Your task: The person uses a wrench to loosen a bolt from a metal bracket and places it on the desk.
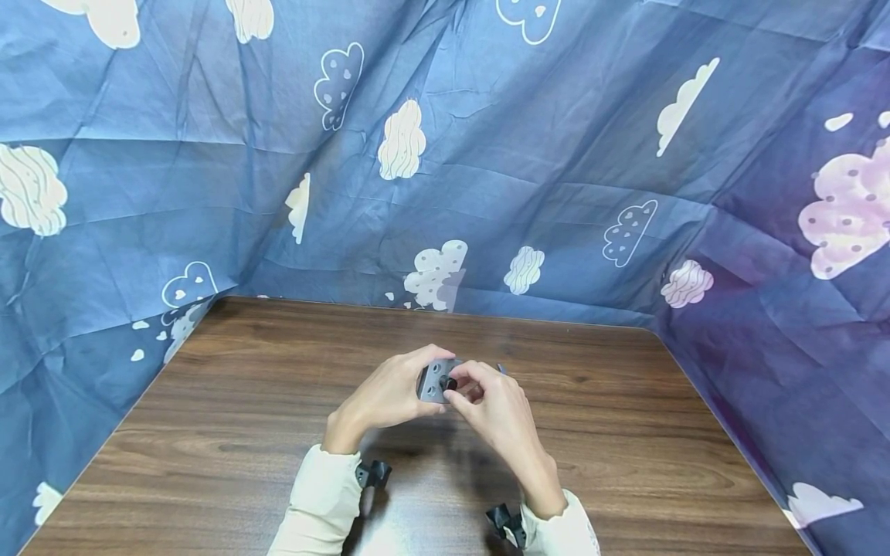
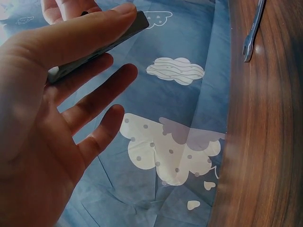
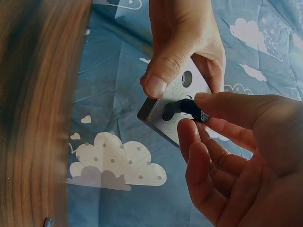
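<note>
My left hand (image 1: 389, 392) holds a small grey metal block (image 3: 176, 92) with round holes, the thumb on one edge and fingers on the opposite one. In the right wrist view the block is tilted and held up off the table. A black bolt (image 3: 193, 110) is pinched between the thumb and fingers of my right hand (image 1: 504, 413). Its shank end stands at the block's face, close to a hole; how far it enters cannot be told. Only the block's dark edge (image 2: 140, 21) shows in the left wrist view, under the thumb.
An open-ended wrench (image 2: 253, 35) lies on the brown wooden table (image 1: 229, 432) beyond the hands, mostly hidden by the right hand in the head view. A blue cloud-print cloth (image 1: 487, 193) hangs along the back and sides of the table.
</note>
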Tool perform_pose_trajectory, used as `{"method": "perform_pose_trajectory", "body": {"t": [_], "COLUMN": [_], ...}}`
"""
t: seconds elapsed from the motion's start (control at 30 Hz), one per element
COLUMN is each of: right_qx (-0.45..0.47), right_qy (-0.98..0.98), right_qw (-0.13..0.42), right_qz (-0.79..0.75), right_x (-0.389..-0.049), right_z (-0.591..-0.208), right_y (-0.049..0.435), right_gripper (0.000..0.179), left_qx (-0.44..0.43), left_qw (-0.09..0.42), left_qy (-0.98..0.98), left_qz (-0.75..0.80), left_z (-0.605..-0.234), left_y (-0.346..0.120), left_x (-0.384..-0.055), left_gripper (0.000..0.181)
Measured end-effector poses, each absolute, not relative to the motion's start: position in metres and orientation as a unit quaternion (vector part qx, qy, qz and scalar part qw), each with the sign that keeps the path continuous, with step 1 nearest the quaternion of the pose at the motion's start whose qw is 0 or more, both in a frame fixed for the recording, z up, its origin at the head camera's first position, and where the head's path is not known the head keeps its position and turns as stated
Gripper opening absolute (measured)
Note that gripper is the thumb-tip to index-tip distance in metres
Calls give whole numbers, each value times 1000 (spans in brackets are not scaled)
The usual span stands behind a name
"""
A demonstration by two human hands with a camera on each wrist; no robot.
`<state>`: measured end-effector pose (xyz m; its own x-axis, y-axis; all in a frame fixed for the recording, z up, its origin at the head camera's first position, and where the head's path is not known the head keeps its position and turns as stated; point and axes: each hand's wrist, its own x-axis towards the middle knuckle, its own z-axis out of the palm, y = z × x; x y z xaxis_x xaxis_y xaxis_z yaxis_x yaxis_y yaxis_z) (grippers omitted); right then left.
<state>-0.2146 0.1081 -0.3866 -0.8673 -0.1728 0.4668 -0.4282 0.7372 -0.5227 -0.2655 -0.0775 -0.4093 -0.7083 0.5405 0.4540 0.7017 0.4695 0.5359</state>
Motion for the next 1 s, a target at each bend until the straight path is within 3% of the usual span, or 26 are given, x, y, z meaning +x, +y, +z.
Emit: {"method": "perform_pose_trajectory", "body": {"t": [0.27,0.53,1.0], "right_qx": [153,112,125], "right_qy": [-908,-920,-920], "right_qw": [188,169,176], "right_qz": [342,335,326], "right_x": [-214,-214,-215], "right_z": [-387,-386,-388], "right_y": [107,107,105], "right_gripper": [26,16,11], "left_qx": [-364,-365,-365], "left_qw": [117,118,113], "left_qy": [-851,-850,-851], "left_qz": [-361,-360,-359], "left_z": [-409,-408,-408], "left_y": [-79,-78,-77], "left_x": [-265,-265,-264], "left_gripper": [62,65,64]}}
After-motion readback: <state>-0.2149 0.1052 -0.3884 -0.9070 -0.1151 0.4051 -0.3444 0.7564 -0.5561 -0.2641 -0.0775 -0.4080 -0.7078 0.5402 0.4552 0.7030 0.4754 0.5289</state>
